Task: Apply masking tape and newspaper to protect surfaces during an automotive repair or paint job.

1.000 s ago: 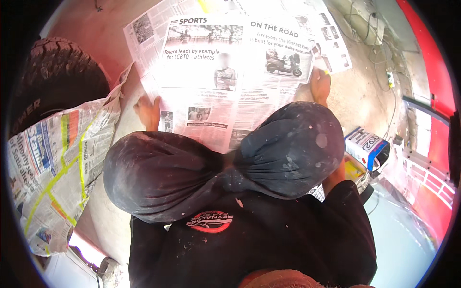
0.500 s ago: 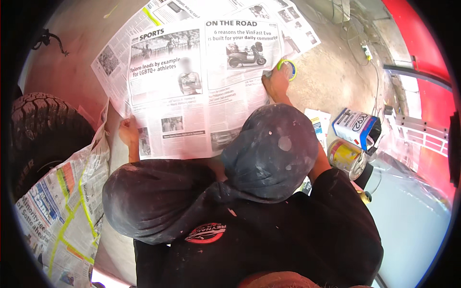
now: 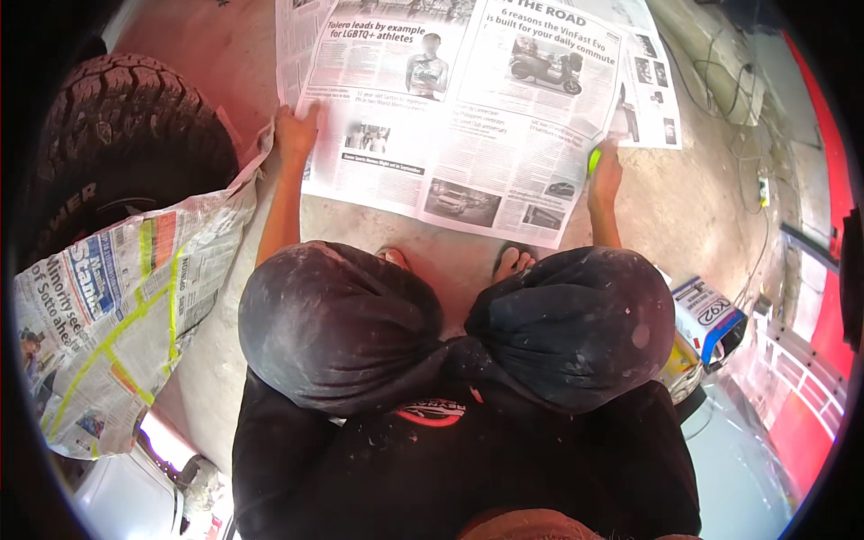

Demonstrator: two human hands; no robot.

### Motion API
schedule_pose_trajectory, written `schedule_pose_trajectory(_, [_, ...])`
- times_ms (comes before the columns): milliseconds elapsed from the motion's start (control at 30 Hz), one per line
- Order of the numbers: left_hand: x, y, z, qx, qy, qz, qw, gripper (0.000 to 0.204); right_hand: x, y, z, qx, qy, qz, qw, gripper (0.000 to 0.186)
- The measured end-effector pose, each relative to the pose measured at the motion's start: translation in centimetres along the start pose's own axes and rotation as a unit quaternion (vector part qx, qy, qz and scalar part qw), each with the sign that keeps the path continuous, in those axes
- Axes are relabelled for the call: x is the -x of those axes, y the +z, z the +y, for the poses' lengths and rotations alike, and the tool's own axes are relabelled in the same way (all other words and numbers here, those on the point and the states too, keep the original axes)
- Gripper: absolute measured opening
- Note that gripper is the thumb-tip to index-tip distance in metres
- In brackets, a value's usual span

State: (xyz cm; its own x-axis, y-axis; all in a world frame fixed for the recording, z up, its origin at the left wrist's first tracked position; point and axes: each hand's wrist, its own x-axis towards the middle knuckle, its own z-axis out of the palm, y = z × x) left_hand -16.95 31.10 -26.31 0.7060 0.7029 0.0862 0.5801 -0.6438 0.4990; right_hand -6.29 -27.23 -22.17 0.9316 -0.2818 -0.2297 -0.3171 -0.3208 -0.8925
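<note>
A wide newspaper sheet (image 3: 378,184) spreads in front of my knees, joined to further sheets at its far side. My left hand (image 3: 297,137) is closed on its left edge, thumb and fingers pinching the paper. On the right edge, my right hand (image 3: 608,171) grips the same sheet. A bright yellow-green ring, apparently a roll of masking tape (image 3: 594,160), sits at the right hand's fingers, mostly hidden by the hand and paper. The sheet's near edge hangs in front of my feet (image 3: 513,261).
At the left stands a large black tire (image 3: 135,135), beside newspaper sheets (image 3: 135,315) taped with yellow-green strips. A white and blue can (image 3: 706,315) stands past my right knee, with a yellow tin (image 3: 681,364) beside it. Cables (image 3: 765,198) run along the right.
The newspaper and both hands now appear farther right in view, the sheet's near edge apart from my knees. My knees have parted, and my feet show between them. The tape roll is mostly hidden now.
</note>
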Motion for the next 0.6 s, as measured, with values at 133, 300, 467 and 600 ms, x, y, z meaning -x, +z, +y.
schedule_pose_trajectory(133, [2.6, -1.8, 0.8, 0.035, -0.059, -0.048, 0.996, 0.063, 1.2, -0.3, 1.7, 0.172, -0.094, -0.059, 0.979, 0.040])
schedule_pose_trajectory(300, [6.1, -8.0, 2.0, 0.103, -0.167, -0.172, 0.966, 0.042, -1.1, -2.4, 0.5, 0.009, -0.024, -0.043, 0.999, 0.018])
schedule_pose_trajectory(467, [13.7, -10.5, -0.5, 0.122, -0.160, -0.234, 0.951, 0.038, -2.1, -6.4, -2.7, -0.012, 0.031, -0.118, 0.992, 0.018])
schedule_pose_trajectory(600, [19.3, -10.8, -3.7, 0.066, -0.192, -0.294, 0.934, 0.040, -0.2, -8.3, -2.3, 0.313, -0.053, -0.204, 0.926, 0.025])
